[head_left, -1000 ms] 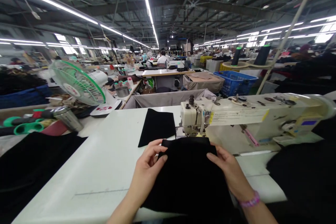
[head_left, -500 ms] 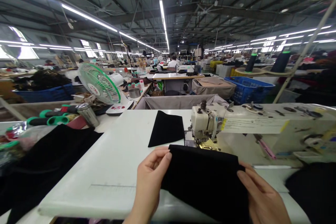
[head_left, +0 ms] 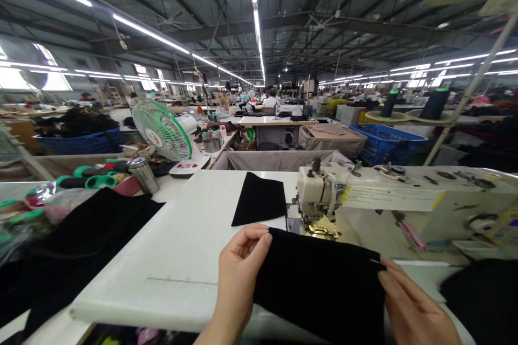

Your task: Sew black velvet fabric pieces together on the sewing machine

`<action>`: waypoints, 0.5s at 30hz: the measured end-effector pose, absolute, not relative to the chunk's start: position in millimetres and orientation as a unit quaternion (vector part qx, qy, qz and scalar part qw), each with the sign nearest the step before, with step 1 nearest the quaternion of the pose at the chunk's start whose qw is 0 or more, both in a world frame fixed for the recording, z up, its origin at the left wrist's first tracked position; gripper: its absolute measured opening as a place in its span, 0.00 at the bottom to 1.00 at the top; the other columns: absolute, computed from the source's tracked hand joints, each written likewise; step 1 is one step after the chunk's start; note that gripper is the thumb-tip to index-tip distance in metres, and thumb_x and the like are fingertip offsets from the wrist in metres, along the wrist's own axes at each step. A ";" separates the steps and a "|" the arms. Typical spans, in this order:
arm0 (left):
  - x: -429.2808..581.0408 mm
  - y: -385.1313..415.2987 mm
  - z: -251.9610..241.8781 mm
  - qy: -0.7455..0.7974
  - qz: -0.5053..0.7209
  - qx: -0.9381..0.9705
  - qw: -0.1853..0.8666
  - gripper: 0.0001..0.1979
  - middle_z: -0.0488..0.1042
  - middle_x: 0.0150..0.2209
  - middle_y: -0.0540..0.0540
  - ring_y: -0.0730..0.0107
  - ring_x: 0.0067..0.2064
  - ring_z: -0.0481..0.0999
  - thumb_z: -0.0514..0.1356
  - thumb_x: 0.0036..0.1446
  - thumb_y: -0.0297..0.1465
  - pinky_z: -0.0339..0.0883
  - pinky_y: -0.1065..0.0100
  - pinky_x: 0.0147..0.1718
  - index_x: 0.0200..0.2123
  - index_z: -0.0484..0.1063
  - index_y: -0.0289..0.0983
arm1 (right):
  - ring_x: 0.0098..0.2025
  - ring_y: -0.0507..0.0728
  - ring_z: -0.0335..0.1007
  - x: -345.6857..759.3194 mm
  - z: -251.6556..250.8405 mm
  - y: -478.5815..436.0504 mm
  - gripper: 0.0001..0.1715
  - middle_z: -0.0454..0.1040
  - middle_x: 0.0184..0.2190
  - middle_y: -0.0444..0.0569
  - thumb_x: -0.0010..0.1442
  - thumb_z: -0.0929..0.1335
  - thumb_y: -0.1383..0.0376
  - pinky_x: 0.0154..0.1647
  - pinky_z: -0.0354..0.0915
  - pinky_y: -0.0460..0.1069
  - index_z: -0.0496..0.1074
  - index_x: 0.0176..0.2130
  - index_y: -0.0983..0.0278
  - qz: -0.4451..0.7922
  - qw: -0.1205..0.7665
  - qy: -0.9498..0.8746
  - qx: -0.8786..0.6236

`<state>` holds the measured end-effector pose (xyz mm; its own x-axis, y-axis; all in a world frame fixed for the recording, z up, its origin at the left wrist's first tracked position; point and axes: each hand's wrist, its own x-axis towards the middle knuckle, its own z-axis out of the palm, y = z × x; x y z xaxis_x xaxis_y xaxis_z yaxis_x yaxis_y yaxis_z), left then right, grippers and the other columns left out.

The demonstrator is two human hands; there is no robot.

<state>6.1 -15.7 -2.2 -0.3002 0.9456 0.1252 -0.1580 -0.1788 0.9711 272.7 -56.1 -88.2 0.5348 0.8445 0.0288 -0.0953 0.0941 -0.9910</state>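
Between my hands hangs a black fabric piece (head_left: pixel 319 285), its top edge stretched sideways in front of the sewing machine (head_left: pixel 319 194). My left hand (head_left: pixel 245 264) pinches the upper left corner between thumb and fingers. At the upper right corner, my right hand (head_left: pixel 413 296) grips the cloth the same way; a small pale spot shows by its fingertips. The cloth's lower part runs out of the picture. Another black fabric piece (head_left: pixel 261 199) lies flat on the white table (head_left: pixel 178 237), left of the machine's needle area.
Left of the table, black cloth (head_left: pixel 89 237) lies beside thread cones (head_left: pixel 99 180), a steel flask (head_left: pixel 144 175) and a green-rimmed fan (head_left: pixel 162 129). A blue basket (head_left: pixel 388 143) stands behind the machine. Dark fabric (head_left: pixel 481 296) lies at the right edge.
Both hands have shifted slightly right with the black fabric piece. Its upper right corner now shows separated edges near my right fingers. The whole view has turned a little.
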 end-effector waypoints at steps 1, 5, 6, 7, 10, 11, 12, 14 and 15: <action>6.6 -15.5 -2.1 0.474 0.651 0.408 0.431 0.12 0.81 0.37 0.44 0.64 0.37 0.79 0.73 0.45 0.40 0.73 0.69 0.38 0.27 0.80 0.37 | 0.48 0.69 0.79 274.1 -90.0 -56.6 0.24 0.83 0.45 0.52 0.43 0.80 0.53 0.41 0.78 0.51 0.82 0.38 0.62 0.346 0.667 -0.326 -0.573; 8.4 -14.5 -2.1 0.457 0.656 0.397 0.451 0.13 0.80 0.34 0.45 0.66 0.36 0.77 0.73 0.44 0.39 0.71 0.71 0.37 0.27 0.79 0.37 | 0.44 0.68 0.80 277.9 -94.8 -58.9 0.26 0.84 0.42 0.51 0.40 0.81 0.53 0.37 0.78 0.50 0.82 0.39 0.63 0.315 0.674 -0.299 -0.597; 8.7 -14.5 -1.9 0.456 0.658 0.393 0.452 0.13 0.80 0.34 0.45 0.67 0.36 0.77 0.73 0.44 0.39 0.71 0.71 0.38 0.27 0.79 0.37 | 0.44 0.68 0.80 278.5 -94.7 -59.6 0.27 0.84 0.41 0.51 0.40 0.81 0.53 0.37 0.77 0.50 0.82 0.39 0.63 0.317 0.671 -0.294 -0.603; 8.8 -14.6 -1.8 0.456 0.659 0.390 0.454 0.13 0.80 0.34 0.45 0.67 0.36 0.77 0.74 0.44 0.39 0.71 0.71 0.38 0.27 0.79 0.37 | 0.44 0.67 0.80 278.9 -94.0 -60.4 0.27 0.84 0.41 0.51 0.41 0.81 0.52 0.36 0.77 0.50 0.82 0.39 0.62 0.321 0.666 -0.291 -0.607; 8.9 -14.3 -1.5 0.456 0.661 0.384 0.456 0.13 0.80 0.34 0.45 0.67 0.36 0.77 0.74 0.44 0.39 0.71 0.71 0.38 0.27 0.78 0.36 | 0.45 0.67 0.80 278.1 -90.0 -62.2 0.26 0.83 0.43 0.51 0.42 0.80 0.51 0.36 0.77 0.49 0.82 0.38 0.62 0.320 0.660 -0.299 -0.611; 8.9 -13.9 -1.7 0.456 0.662 0.383 0.456 0.13 0.79 0.33 0.46 0.68 0.36 0.77 0.73 0.44 0.39 0.70 0.71 0.38 0.27 0.78 0.36 | 0.46 0.67 0.79 277.1 -88.5 -62.3 0.25 0.83 0.44 0.52 0.42 0.80 0.51 0.36 0.77 0.49 0.82 0.38 0.62 0.314 0.662 -0.304 -0.609; 8.7 -13.1 -2.1 0.457 0.663 0.382 0.454 0.13 0.79 0.33 0.46 0.67 0.36 0.77 0.73 0.44 0.39 0.71 0.70 0.38 0.27 0.78 0.36 | 0.47 0.67 0.79 275.7 -87.2 -62.2 0.25 0.83 0.45 0.52 0.42 0.80 0.51 0.37 0.77 0.49 0.82 0.37 0.62 0.307 0.665 -0.310 -0.607; 7.9 -10.9 -3.4 0.458 0.666 0.381 0.449 0.14 0.79 0.33 0.45 0.67 0.36 0.77 0.74 0.43 0.39 0.71 0.70 0.39 0.26 0.77 0.36 | 0.48 0.68 0.78 271.8 -84.4 -61.2 0.24 0.82 0.46 0.52 0.42 0.80 0.51 0.40 0.76 0.49 0.82 0.36 0.62 0.297 0.670 -0.316 -0.603; 7.3 -9.8 -4.0 0.458 0.668 0.383 0.445 0.14 0.79 0.33 0.45 0.67 0.36 0.77 0.74 0.43 0.38 0.71 0.70 0.39 0.26 0.76 0.36 | 0.49 0.68 0.77 269.3 -82.4 -60.6 0.24 0.82 0.47 0.52 0.42 0.80 0.51 0.41 0.76 0.49 0.82 0.36 0.62 0.292 0.673 -0.313 -0.603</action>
<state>7.3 -9.8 -4.0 -0.3112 0.9448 0.1027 -0.2436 -0.1837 0.9523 269.3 -60.6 -82.4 0.6338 0.7704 0.0686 -0.0169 0.1025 -0.9946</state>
